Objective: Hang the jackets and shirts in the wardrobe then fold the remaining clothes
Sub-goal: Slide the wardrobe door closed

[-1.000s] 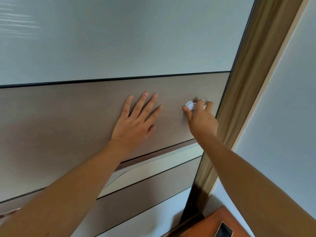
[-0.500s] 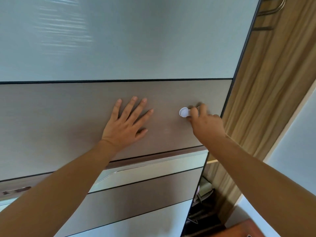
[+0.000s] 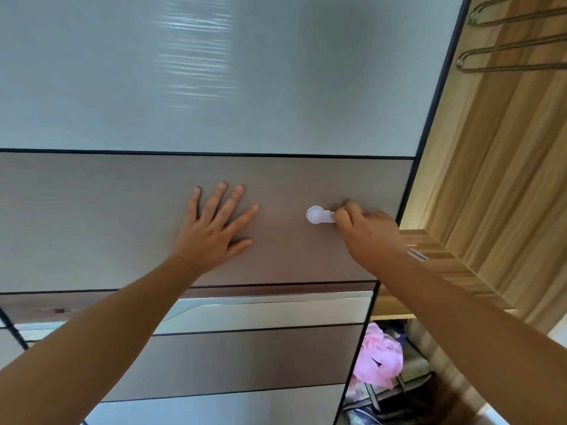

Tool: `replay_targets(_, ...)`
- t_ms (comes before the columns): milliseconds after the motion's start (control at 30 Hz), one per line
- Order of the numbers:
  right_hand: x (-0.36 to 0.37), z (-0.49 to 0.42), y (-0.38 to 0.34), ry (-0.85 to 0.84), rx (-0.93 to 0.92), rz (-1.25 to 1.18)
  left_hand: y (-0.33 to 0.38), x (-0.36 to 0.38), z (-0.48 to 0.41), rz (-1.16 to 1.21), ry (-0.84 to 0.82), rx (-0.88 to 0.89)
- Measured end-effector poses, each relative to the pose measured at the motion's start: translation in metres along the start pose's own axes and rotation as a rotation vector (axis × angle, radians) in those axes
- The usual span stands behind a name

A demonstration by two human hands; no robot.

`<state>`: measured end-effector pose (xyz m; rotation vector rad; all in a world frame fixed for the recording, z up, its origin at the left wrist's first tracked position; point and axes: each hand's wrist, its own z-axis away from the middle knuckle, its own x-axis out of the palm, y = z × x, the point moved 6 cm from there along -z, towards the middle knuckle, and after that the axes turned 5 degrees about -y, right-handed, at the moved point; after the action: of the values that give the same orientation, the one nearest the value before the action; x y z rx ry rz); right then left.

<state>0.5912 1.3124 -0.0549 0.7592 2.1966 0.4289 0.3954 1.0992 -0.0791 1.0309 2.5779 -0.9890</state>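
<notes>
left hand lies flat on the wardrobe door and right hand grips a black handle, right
No: the head view shows a white handle, not black. The left hand does lie flat on the wardrobe door, the right hand gripping that handle.

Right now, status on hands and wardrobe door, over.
Left hand flat on sliding door. Right hand pinching white handle. Wardrobe partly open, hangers showing. No obstruction visible.

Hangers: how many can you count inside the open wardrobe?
2. Both are at top right inside the wardrobe: the upper hanger, and the lower hanger just beneath. More may be hidden behind the door.
</notes>
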Motion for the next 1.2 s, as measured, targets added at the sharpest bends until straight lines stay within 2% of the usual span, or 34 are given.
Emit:
replay_targets(367,-0.018,-0.041,-0.067,0.144,-0.048,-0.015,-0.057,0.003,0.053,-0.034,-0.144,-0.115)
replay_targets(767,-0.022,-0.071,-0.115,0.234,-0.068,-0.123,-0.103,0.008,0.091,-0.027,-0.247,-0.140)
replay_targets(1200,-0.029,-0.092,-0.154,0.207,-0.040,-0.200,-0.142,0.004,0.118,-0.048,-0.281,-0.142)
